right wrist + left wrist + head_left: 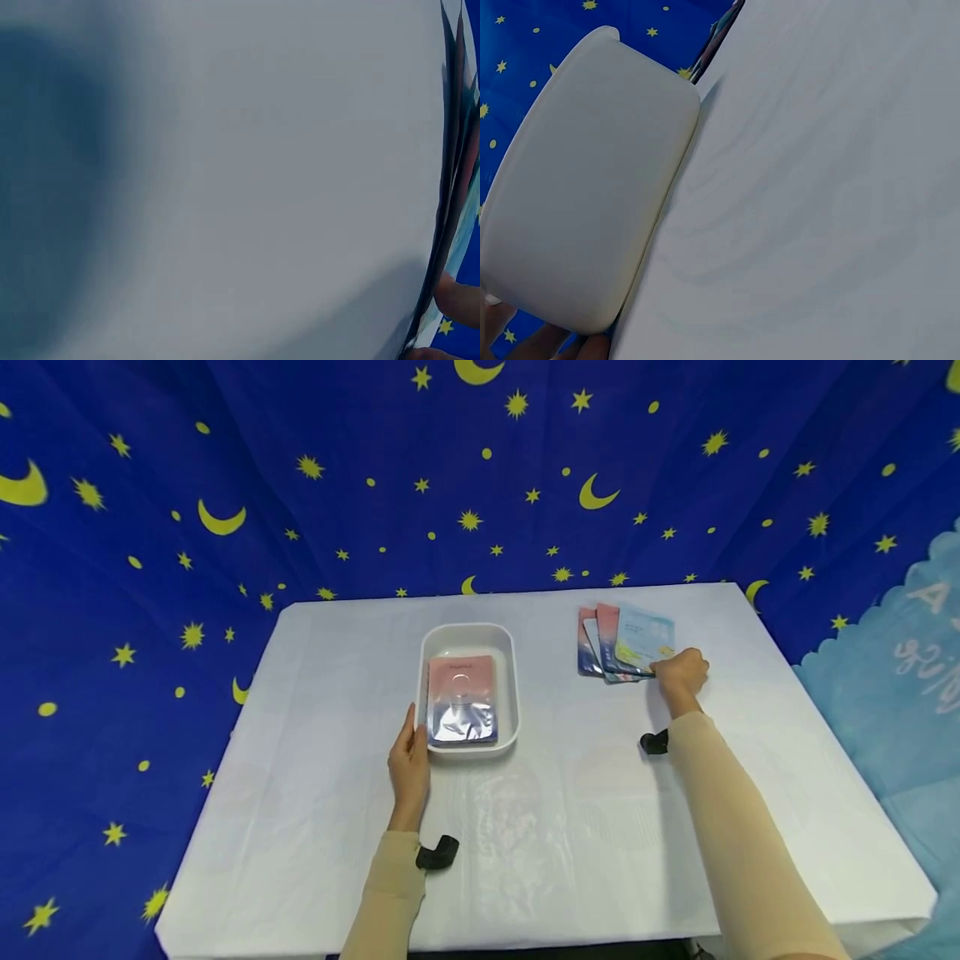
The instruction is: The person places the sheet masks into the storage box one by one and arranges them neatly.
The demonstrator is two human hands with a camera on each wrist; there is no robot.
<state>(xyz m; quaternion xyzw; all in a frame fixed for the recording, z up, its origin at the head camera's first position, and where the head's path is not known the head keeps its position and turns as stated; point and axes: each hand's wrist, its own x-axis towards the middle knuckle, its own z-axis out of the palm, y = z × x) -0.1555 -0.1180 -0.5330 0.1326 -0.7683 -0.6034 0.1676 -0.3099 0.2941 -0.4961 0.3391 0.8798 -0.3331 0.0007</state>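
Note:
A white plastic tray (512,693) stands on the table with a pink-and-blue glossy sheet mask packet (461,697) lying flat in it. My left hand (410,768) rests against the tray's near left corner, its fingers fairly straight along the wall; in the left wrist view fingertips (592,346) show at the tray's lower corner. Farther right, several sheet mask packets lie fanned and overlapping. My right hand (681,675) pinches the near right corner of the top light-blue packet (643,639). Pink-and-blue packets (587,643) show beneath it. The right wrist view catches the packets edge-on.
A white cloth covers the table (330,693). Behind and to the left hangs a dark blue curtain (262,443) with yellow moons and stars. A light-blue scalloped cloth (900,677) hangs on the right. Black wrist mounts (438,853) stick out from both sleeves.

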